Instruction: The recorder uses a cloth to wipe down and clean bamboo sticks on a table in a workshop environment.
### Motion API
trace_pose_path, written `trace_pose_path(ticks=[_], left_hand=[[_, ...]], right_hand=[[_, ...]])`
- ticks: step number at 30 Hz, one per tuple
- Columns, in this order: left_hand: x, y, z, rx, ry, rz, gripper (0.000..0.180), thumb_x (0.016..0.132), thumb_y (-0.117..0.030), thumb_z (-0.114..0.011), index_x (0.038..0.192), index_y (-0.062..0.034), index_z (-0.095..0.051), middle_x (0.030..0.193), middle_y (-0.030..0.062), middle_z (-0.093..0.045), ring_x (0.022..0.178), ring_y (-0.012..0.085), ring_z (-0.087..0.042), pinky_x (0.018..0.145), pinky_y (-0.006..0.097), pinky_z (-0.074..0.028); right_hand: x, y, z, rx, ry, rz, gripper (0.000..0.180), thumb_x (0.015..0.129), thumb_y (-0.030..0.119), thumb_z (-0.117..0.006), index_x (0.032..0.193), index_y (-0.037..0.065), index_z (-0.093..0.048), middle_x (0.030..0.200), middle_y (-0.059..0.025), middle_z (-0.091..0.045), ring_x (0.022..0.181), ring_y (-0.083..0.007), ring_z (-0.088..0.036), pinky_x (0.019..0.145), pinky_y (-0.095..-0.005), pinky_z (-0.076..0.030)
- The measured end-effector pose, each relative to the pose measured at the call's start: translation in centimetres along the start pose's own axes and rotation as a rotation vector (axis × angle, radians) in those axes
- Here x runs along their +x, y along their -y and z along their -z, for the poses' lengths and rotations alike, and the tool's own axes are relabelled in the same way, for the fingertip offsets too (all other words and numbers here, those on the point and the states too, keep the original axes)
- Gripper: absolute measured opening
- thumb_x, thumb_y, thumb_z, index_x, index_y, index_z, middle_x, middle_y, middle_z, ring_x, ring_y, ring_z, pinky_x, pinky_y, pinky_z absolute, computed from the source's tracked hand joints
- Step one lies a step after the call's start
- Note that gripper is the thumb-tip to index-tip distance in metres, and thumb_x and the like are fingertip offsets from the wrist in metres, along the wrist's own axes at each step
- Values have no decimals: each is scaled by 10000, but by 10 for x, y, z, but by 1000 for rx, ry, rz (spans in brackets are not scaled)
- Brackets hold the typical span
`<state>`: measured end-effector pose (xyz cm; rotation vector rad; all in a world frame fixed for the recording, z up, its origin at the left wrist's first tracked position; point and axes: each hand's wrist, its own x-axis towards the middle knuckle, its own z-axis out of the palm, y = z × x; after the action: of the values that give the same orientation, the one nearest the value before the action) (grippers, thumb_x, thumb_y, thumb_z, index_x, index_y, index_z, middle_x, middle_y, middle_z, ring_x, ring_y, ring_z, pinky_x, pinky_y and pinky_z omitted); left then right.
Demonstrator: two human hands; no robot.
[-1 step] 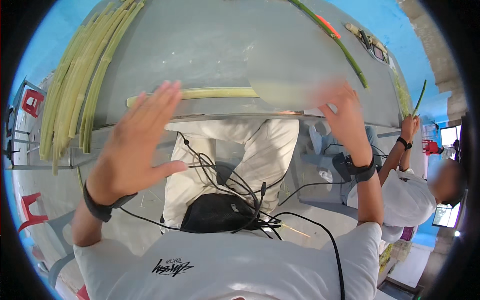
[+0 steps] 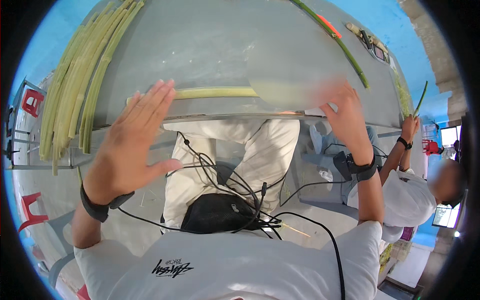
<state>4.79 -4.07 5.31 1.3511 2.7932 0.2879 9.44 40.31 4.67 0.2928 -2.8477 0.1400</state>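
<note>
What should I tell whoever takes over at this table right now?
Left hand: open, fingers spread, raised near the table edge, holding nothing.
Right hand: at the right end of the pale green stalk; motion blur hides the grip.
The stalk lies along the near edge of the grey table. A pile of similar stalks sits at the table's left; one long dark green stem lies far right.
Done or left: cannot tell from this view.
</note>
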Motion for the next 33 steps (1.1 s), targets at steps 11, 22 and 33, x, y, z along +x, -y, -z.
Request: trace_pose_path(ticks=[11, 22, 33], left_hand=[[115, 30, -42, 89, -86, 55, 1001, 1063, -581, -621, 1673, 113, -237, 1739, 321, -288, 1649, 397, -258, 1353, 457, -216], [6, 39, 11, -13, 83, -50, 1022, 970, -365, -800, 1697, 72, -231, 1779, 261, -247, 1669, 383, -214, 1354, 451, -210], [114, -9, -33, -132, 69, -205, 1069, 1037, -655, -606, 1679, 108, -222, 1746, 334, -251, 1654, 427, -218, 1357, 492, -194]], right_hand=[[84, 47, -44, -15, -76, 196, 224, 931, 213, -767, 1136, 158, -839, 1007, -62, -670, 1054, -289, -647, 911, -444, -498], [11, -31, 12, -46, 135, -49, 244, 943, 214, -757, 1163, 143, -836, 1039, -80, -673, 1129, -301, -610, 983, -464, -467], [55, 47, -30, 131, -7, 241, 231, 913, 179, -773, 1133, 148, -833, 1006, -54, -667, 1073, -278, -641, 960, -448, -490]])
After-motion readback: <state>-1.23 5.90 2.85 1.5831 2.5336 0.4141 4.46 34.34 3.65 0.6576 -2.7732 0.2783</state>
